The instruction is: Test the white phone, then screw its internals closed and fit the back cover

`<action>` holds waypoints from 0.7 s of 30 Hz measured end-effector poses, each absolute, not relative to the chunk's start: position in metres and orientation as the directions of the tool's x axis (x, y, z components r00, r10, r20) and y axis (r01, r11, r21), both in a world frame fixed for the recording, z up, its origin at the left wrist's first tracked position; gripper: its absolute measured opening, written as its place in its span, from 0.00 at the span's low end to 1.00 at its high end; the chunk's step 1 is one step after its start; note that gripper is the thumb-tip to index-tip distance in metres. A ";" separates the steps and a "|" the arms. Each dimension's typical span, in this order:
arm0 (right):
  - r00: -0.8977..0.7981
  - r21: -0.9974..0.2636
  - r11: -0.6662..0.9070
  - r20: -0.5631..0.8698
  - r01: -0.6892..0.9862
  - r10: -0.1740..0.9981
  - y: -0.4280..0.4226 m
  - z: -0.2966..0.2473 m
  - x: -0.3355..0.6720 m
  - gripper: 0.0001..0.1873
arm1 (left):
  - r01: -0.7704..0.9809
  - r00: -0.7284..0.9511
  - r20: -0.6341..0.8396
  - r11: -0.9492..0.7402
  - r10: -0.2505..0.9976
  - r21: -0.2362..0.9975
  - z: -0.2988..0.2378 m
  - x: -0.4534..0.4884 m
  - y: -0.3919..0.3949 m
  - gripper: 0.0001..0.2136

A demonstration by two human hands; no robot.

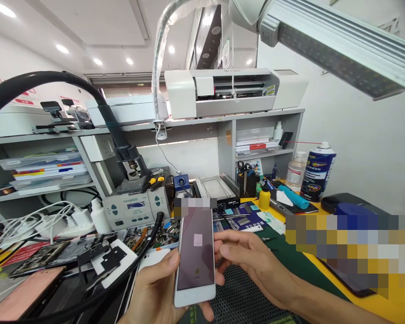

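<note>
A white-framed smartphone (196,265) is held upright by my left hand (158,283), thumb along its left edge and fingers behind it. Its dark purplish screen shows a pale square in the middle. My right hand (256,261) is close beside the phone's right edge, fingers loosely bent and apart. Whether its fingertips touch the phone I cannot tell. Below both hands lies a black perforated mat (246,297).
A hot-air station (131,209) with a black hose stands behind on the left. Loose phone parts and a pink phone (27,292) lie at left. A blue spray can (319,173) and a yellow bottle (264,198) stand at right. A lamp (340,49) hangs overhead.
</note>
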State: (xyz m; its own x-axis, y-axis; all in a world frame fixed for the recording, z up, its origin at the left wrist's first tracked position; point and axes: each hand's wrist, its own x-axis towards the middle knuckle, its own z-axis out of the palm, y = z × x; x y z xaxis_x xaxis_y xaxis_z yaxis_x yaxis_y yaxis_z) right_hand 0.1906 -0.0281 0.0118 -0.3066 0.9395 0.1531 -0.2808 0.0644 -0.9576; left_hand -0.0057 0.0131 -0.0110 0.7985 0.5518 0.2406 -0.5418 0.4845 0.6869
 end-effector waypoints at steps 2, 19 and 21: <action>-0.294 -0.962 0.047 0.128 -0.269 0.947 -0.026 0.011 0.192 0.16 | -0.538 0.802 0.239 0.488 0.548 0.687 -0.010 -0.006 0.013 0.23; -0.065 -0.980 0.134 0.145 -0.150 0.987 -0.020 0.011 0.198 0.31 | -0.513 0.817 0.207 0.516 0.537 0.686 -0.014 -0.005 0.018 0.24; -0.078 -0.978 0.145 0.158 -0.153 0.984 -0.021 0.010 0.198 0.33 | -0.510 0.817 0.192 0.524 0.544 0.682 -0.014 -0.005 0.018 0.23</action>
State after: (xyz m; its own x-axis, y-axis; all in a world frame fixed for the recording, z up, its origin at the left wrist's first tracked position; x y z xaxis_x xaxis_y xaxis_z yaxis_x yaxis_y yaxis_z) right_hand 0.1979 -0.0206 0.0103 -0.0784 0.9843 0.1582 -0.1529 0.1449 -0.9776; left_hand -0.0047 0.0177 -0.0145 0.8165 0.5443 0.1923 -0.5099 0.5240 0.6822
